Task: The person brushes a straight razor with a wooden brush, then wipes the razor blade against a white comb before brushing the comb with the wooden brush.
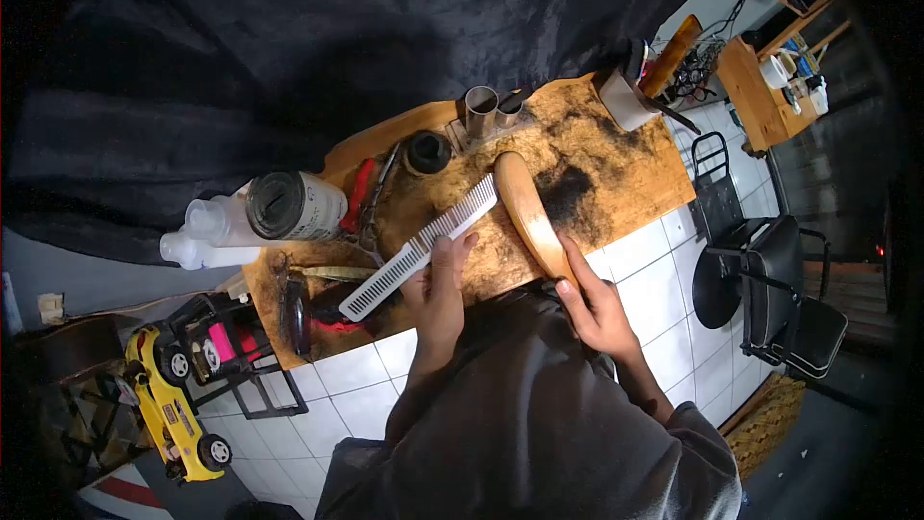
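My left hand (438, 294) is closed around a white comb (385, 274), which slants up to the right with its far tip beside the brush. In my right hand (599, 313) is the lower end of a curved, pale wooden brush (526, 207); its smooth back faces up and any bristles are hidden. Both are held over a worn wooden table (635, 169) with dark stains. Beyond the comb stand a round black container (427, 152) and a metal cup (480, 114). A red-handled tool (358, 195) lies left of them.
A large can (294, 205) and translucent bottles (217, 221) stand at the table's left end, near a dark elongated object (295, 316). A white holder (628, 103) occupies the far right corner. A black chair (778, 274) is on the right, a yellow toy car (168, 404) at lower left.
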The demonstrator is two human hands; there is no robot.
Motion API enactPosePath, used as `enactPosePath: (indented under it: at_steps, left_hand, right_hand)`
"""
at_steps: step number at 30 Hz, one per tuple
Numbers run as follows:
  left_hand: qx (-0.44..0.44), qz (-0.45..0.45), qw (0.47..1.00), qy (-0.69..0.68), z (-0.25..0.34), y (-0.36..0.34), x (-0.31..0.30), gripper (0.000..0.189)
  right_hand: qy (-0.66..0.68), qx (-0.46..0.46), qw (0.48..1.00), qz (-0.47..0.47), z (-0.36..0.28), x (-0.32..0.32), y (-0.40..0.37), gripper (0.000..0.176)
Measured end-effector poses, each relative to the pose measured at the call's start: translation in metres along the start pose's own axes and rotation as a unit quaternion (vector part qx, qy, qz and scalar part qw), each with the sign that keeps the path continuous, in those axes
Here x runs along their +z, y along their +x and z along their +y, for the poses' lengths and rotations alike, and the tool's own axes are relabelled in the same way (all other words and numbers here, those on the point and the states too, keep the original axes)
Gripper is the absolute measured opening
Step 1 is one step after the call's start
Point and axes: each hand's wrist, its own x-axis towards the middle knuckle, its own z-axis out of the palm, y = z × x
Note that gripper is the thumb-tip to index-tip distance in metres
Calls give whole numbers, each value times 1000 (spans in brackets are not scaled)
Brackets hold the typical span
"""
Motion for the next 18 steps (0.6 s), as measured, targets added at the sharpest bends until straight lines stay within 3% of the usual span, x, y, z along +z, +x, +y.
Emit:
enactPosePath:
  at_steps: [2,5,7,9,12,13,14,15,17,18]
  left_hand:
    - [-6,-26,999,24,-4,-6,1,25]
    - [-102,-176,959,199,2,-23,7,24]
    - [-102,-153,975,122,-11,-31,18,21]
    - [-74,-131,976,158,-22,-24,5,19]
    - [-85,-14,996,-8,-9,-10,18,20]
    - [-84,6,996,-27,-3,-5,21,23]
    - [-66,-2,997,-29,-3,-2,18,24]
    - [-49,-10,998,-30,-6,0,17,26]
    - [-103,-38,991,75,-17,-9,18,26]
    - [-111,-97,981,126,-21,-10,20,25]
  right_hand:
    - [45,48,997,30,-8,2,2,52]
    - [55,-4,988,147,-7,3,15,50]
    - [110,66,982,141,-21,-11,16,51]
    - [105,46,984,134,-11,-14,8,52]
    - [36,-11,995,88,10,-13,-9,54]
    - [31,13,998,47,13,-14,-15,55]
    - [23,37,999,5,14,-16,-20,56]
    - [20,-51,998,39,17,-12,-18,56]
    - [59,-7,996,64,18,-17,-14,55]
    - [81,13,993,80,14,-21,-10,55]
